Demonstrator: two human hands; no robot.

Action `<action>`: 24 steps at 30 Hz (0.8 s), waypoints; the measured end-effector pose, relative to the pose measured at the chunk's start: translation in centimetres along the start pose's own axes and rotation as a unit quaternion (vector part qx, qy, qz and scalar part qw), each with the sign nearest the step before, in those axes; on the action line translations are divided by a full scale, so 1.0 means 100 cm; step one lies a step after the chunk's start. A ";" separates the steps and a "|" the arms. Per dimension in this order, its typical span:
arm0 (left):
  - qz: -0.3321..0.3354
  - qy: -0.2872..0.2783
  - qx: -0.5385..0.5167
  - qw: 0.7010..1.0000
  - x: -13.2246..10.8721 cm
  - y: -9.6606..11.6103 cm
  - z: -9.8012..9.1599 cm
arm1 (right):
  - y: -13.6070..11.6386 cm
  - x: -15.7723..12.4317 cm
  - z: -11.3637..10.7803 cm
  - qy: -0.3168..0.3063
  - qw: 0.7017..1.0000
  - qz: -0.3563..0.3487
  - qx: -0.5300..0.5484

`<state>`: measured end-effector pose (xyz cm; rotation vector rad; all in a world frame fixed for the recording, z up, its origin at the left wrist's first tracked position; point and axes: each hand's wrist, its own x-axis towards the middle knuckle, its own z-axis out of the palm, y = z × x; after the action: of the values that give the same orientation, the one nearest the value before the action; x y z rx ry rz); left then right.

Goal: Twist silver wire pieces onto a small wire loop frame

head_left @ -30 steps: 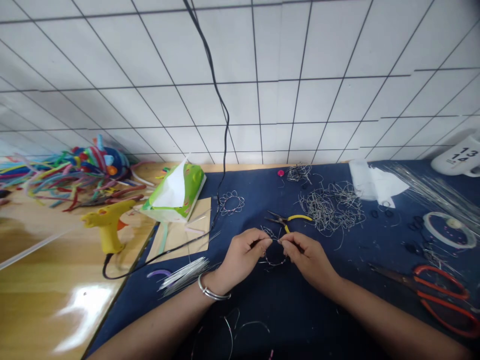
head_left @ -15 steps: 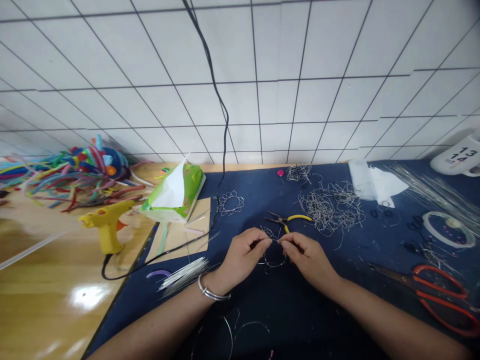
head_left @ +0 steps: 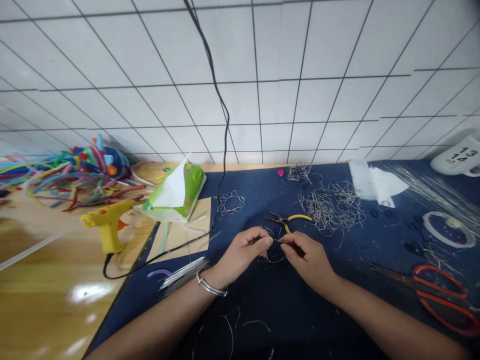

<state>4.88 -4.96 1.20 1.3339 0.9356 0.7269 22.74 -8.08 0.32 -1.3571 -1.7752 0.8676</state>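
A thin wire ring [head_left: 275, 261] with small loops hangs between my hands above the dark blue cloth. My left hand [head_left: 245, 250], with a silver bangle at its wrist, pinches the ring's left side between thumb and fingers. Opposite it, my right hand [head_left: 305, 257] has its thumb and index finger closed on the wire at the right. Just beyond the fingertips lie pliers [head_left: 299, 217] with yellow handles, their jaws pointing left. A finished-looking looped wire ring [head_left: 231, 203] rests on the cloth farther back on the left.
Tangled wires [head_left: 330, 207] lie behind my right hand. Red-handled scissors [head_left: 438, 290] are at the right, near a white mug [head_left: 457, 156]. On the left are a yellow glue gun [head_left: 108, 225], a green tissue pack [head_left: 178, 192] and straight wires [head_left: 183, 276]. A black cable [head_left: 225, 140] hangs down.
My left hand has tilted slightly, and the wire ring has shifted a little between the fingers. My right hand's fingers have moved slightly; both hands still pinch the wire.
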 end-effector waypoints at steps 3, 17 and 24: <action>-0.003 -0.005 0.002 1.000 0.000 0.001 0.000 | 0.001 0.000 0.002 0.007 1.000 -0.018 -0.013; -0.028 -0.006 -0.063 0.998 0.000 0.000 0.000 | 0.004 0.000 0.002 0.030 0.997 -0.062 -0.036; -0.020 -0.013 -0.038 0.999 0.000 0.000 0.001 | 0.004 -0.001 0.002 0.025 0.996 -0.067 -0.052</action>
<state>4.99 -5.02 1.20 1.2524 0.9033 0.7058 22.79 -8.13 -0.10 -1.2968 -1.8714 0.6723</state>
